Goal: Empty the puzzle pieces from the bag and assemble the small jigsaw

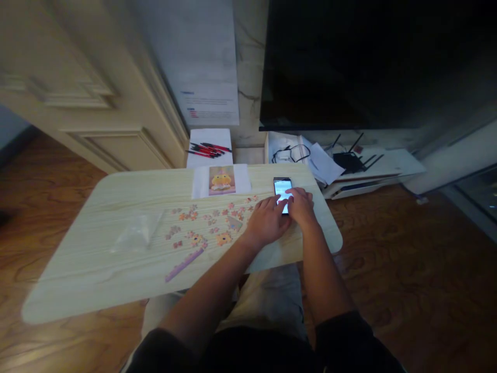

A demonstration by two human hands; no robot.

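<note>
A lit smartphone (282, 189) lies on the right part of the pale wooden table (97, 259). My left hand (267, 220) rests at its lower left, fingers stretched out, the thumb reaching over the screen. From the right, my right hand (301, 206) touches the screen with its fingertips; it is open, though its outer fingers bend. Left of my hands, loose jigsaw pieces (212, 220) are scattered. Among them are joined yellow pieces (224, 238) and a joined purple strip (184, 265) near the front edge. A picture sheet (222, 180) with a yellow figure lies behind them.
A clear plastic bag (137, 230) lies on the table's left half. Red and black pens (208, 150) sit on a white surface behind the table. A black router (349, 161), papers (325, 163) and a cable (297, 152) are on the low cabinet under a large dark screen (349, 67).
</note>
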